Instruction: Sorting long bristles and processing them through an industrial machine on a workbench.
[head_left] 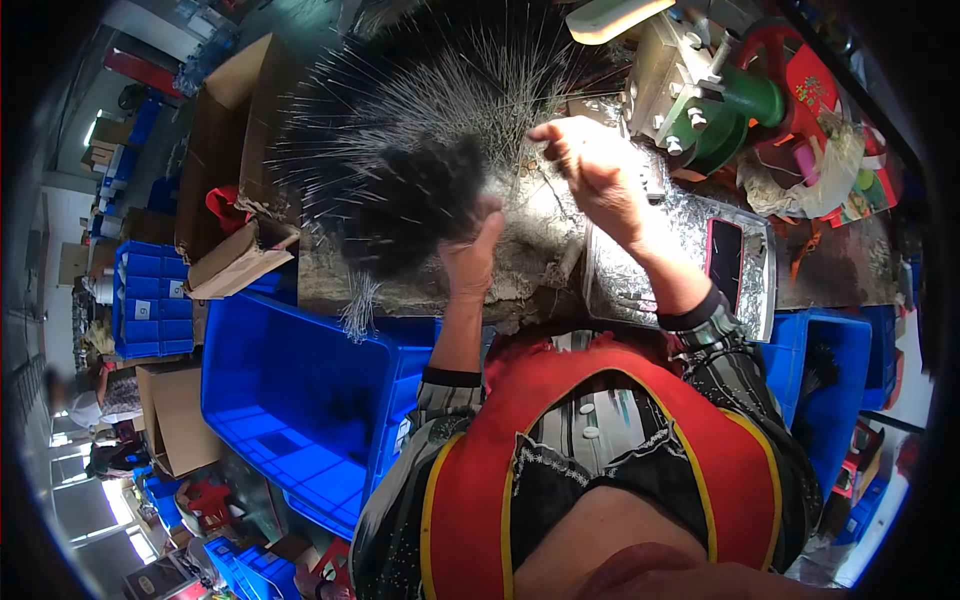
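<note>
My left hand (470, 250) is shut around the base of a big bundle of thin wires with black tips (420, 190) that fans out over the bench. My right hand (590, 165) is raised beside it, fingers pinched together on what looks like a single thin wire from the bundle. Both hands are above a worn, silvery bench top (545, 215). A small loose bunch of wires (358, 305) hangs over the bench's near edge.
A green and grey metal fixture (710, 100) stands at the back right beside a flat grey device with a dark screen (735, 255). Blue plastic bins (300, 400) sit below the bench. Cardboard boxes (235, 130) are at the left. Another person (85, 405) is far left.
</note>
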